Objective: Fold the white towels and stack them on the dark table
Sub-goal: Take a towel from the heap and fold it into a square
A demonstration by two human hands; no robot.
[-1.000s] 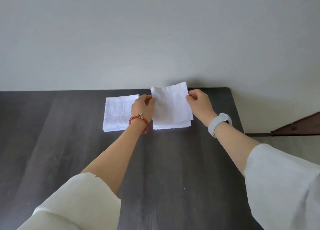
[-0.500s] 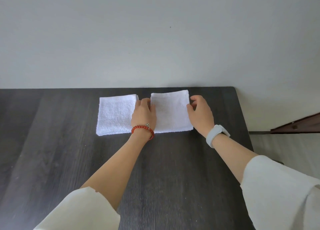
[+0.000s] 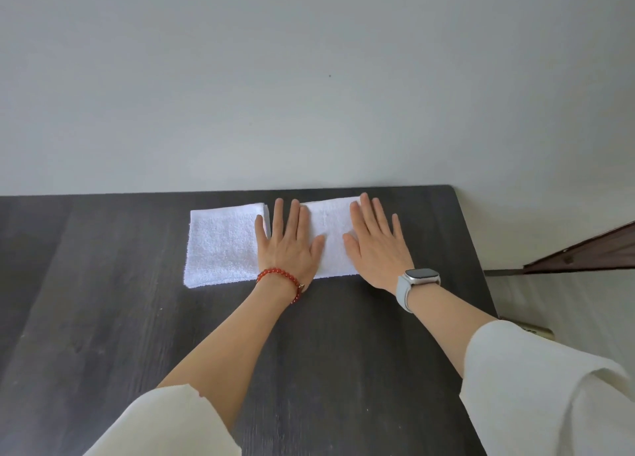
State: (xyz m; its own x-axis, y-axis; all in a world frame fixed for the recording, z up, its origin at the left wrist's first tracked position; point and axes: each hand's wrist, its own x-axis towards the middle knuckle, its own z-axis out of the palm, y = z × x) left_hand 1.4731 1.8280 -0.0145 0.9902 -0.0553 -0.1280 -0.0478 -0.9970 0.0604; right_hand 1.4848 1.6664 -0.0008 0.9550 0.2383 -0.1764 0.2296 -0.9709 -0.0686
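Two folded white towels lie side by side near the far edge of the dark table point(image 3: 309, 359). The left towel point(image 3: 221, 246) lies uncovered except at its right edge. On the right towel point(image 3: 331, 235) both my hands rest flat, palms down and fingers spread. My left hand point(image 3: 290, 240), with a red bead bracelet at the wrist, covers that towel's left side and the gap between the two towels. My right hand point(image 3: 376, 242), with a grey watch at the wrist, covers the towel's right side. Neither hand grips anything.
A pale wall point(image 3: 309, 94) rises directly behind the table's far edge. The table's right edge point(image 3: 476, 266) runs close to my right arm. Beyond it are a light floor and a dark brown piece of furniture point(image 3: 584, 252).
One second ago both hands pinched the right towel's far corners, holding its top flap raised. They lowered it flat, let go, and now lie spread on top of it.
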